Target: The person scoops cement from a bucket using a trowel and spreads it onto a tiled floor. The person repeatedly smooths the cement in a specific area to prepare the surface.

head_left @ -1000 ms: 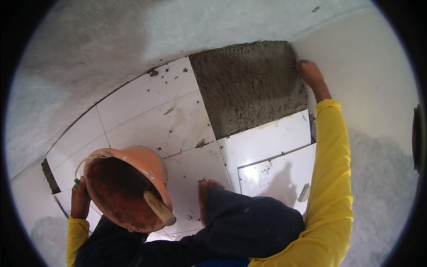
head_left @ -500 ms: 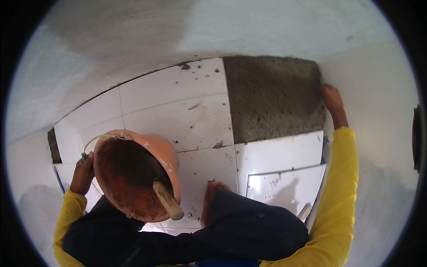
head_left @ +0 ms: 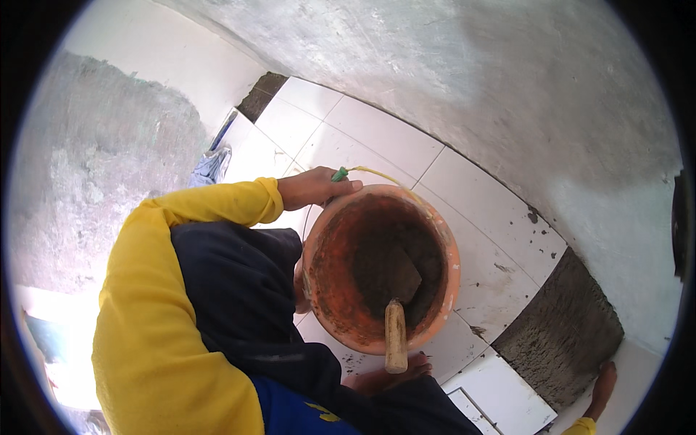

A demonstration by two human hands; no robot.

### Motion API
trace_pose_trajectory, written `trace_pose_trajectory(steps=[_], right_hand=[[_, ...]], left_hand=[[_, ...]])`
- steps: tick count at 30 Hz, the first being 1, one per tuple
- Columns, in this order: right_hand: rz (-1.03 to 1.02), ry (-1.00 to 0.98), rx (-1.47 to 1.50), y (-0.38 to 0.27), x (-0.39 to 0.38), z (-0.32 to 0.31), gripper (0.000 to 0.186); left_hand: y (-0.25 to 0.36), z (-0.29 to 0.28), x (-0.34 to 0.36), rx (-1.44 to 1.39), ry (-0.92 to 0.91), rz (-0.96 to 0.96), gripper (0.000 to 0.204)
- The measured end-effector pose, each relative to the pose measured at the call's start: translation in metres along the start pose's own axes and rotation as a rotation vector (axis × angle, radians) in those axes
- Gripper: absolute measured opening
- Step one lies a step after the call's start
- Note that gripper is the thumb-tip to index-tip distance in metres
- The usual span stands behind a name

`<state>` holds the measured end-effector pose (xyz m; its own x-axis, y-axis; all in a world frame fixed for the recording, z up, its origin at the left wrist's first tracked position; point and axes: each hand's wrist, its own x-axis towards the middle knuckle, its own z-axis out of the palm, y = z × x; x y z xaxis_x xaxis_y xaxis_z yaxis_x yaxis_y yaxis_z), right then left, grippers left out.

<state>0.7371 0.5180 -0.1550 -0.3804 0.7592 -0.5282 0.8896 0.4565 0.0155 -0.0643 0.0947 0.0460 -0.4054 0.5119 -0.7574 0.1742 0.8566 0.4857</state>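
Note:
An orange bucket [head_left: 451,268] stands tilted between my legs, with dark mortar [head_left: 377,261] in the bottom. My left hand [head_left: 319,187] is closed on its far left rim, beside the green grip [head_left: 339,174] of the yellow handle. Inside lies a trowel, its metal blade [head_left: 407,277] on the mortar and its wooden handle [head_left: 395,341] resting over the near rim. My right hand [head_left: 603,383] is low at the far right, by the wall and the edge of a wet mortar bed [head_left: 562,330]. Its fingers are mostly hidden.
White floor tiles [head_left: 384,141] run along the grey plastered wall [head_left: 522,94]. A loose-looking tile [head_left: 471,409] lies near my foot [head_left: 391,373]. At the far left corner are a small mortar patch [head_left: 259,96] and a crumpled bluish plastic bag [head_left: 210,165].
My view has swung to the left, so the bucket appears more central and the mortar bed lower right. The bucket's opening faces me more squarely. My left hand stays on it.

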Motion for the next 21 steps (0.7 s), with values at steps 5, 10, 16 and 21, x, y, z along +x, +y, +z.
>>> trace_pose_trajectory(steps=[5, 10, 16, 21], right_hand=[[-0.017, 0.283, 0.041, 0.094, -0.002, 0.031, 0.04], [0.069, 0.24, 0.227, 0.058, 0.011, 0.045, 0.041], [0.242, 0.273, 0.469, 0.036, 0.0, 0.037, 0.043], [0.137, -0.074, 0.119, 0.031, 0.007, 0.014, 0.053]], left_hand=[[0.006, 0.002, 0.03, 0.085, -0.032, 0.045, 0.064], [0.002, -0.002, 0.018, -0.002, -0.033, 0.015, 0.067], [0.008, -0.001, 0.018, 0.019, -0.034, 0.045, 0.071], [0.013, -0.004, 0.018, 0.03, -0.046, 0.041, 0.071]])
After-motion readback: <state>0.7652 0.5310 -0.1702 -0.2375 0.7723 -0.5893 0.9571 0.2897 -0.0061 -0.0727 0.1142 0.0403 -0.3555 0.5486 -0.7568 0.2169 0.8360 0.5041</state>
